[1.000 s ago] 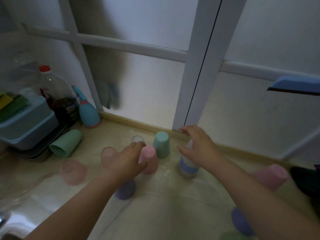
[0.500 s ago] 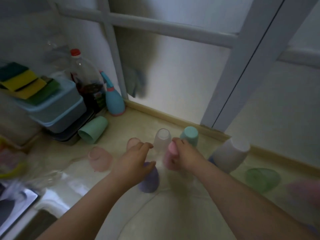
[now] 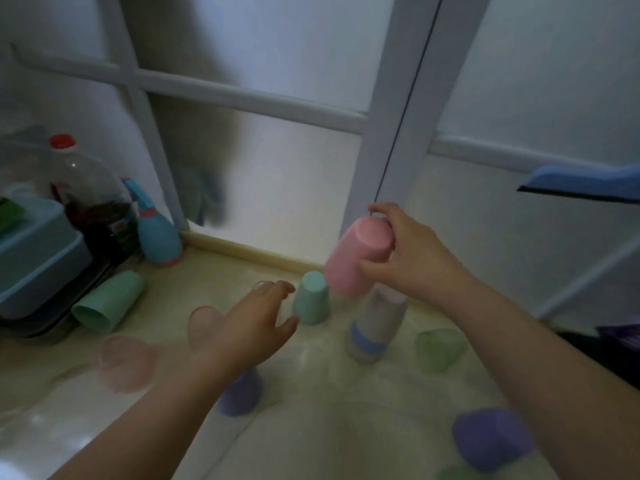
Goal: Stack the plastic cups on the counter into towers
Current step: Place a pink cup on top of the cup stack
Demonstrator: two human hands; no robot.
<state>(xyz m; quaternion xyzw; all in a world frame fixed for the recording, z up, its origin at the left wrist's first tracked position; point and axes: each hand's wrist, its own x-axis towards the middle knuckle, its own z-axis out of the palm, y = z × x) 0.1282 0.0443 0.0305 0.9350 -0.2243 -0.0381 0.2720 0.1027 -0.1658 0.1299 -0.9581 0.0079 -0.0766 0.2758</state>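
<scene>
My right hand [image 3: 412,258] grips a pink cup [image 3: 356,258] upside down, tilted, in the air above a small tower [image 3: 375,327] of a whitish cup over a blue one. My left hand [image 3: 249,327] hovers open, fingers spread, just left of an upturned teal cup [image 3: 311,303]. A purple cup [image 3: 240,396] stands partly hidden under my left wrist. Two clear pink cups [image 3: 126,363] [image 3: 204,322] sit to the left, and a clear cup behind my left fingers is mostly hidden. A green cup [image 3: 107,301] lies on its side.
A clear green cup [image 3: 440,344] and a purple cup [image 3: 491,438] lie at the right on the pale counter [image 3: 329,427]. At the left stand a blue tub [image 3: 38,258], a red-capped bottle [image 3: 86,188] and a teal spray bottle [image 3: 157,233]. Frosted glass doors [image 3: 277,168] close the back.
My right hand has lifted the pink cup off the counter and carried it right, above the white and blue tower. My left hand has opened and moved toward the teal cup.
</scene>
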